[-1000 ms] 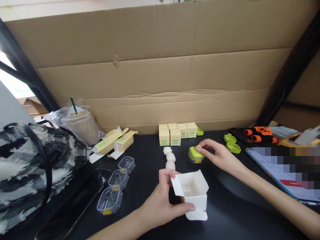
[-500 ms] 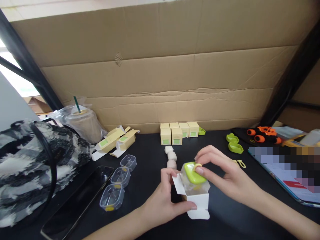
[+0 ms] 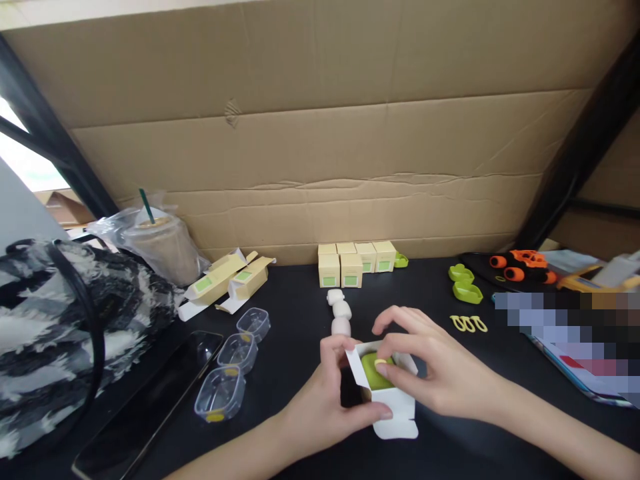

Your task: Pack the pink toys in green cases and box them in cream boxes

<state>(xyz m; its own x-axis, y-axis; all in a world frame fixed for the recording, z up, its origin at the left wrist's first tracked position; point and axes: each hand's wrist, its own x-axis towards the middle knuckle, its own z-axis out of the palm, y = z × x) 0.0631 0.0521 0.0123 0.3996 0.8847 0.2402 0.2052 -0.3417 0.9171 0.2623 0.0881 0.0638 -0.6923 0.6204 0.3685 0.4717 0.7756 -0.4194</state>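
Note:
My left hand point(image 3: 325, 407) grips a small open white carton point(image 3: 395, 408) on the black table point(image 3: 295, 313). A clear case with a green lid point(image 3: 374, 371) sits down inside the carton's mouth. My right hand point(image 3: 440, 377) has its fingertips on the green lid, pressing on a small yellow ring on top. The carton's flaps stand open on both sides.
Three clear plastic cases point(image 3: 235, 373) and a phone point(image 3: 150, 407) lie to the left, beside a patterned bag point(image 3: 60, 333) and a bagged drink cup point(image 3: 160, 247). Small yellow boxes point(image 3: 355, 265) line the cardboard wall. White pieces point(image 3: 340, 313), green lids point(image 3: 463, 283) and yellow rings point(image 3: 469, 323) lie nearby.
My right hand picked the green-lidded case off the table, carried it to the carton and lowered it inside. The left hand kept holding the carton.

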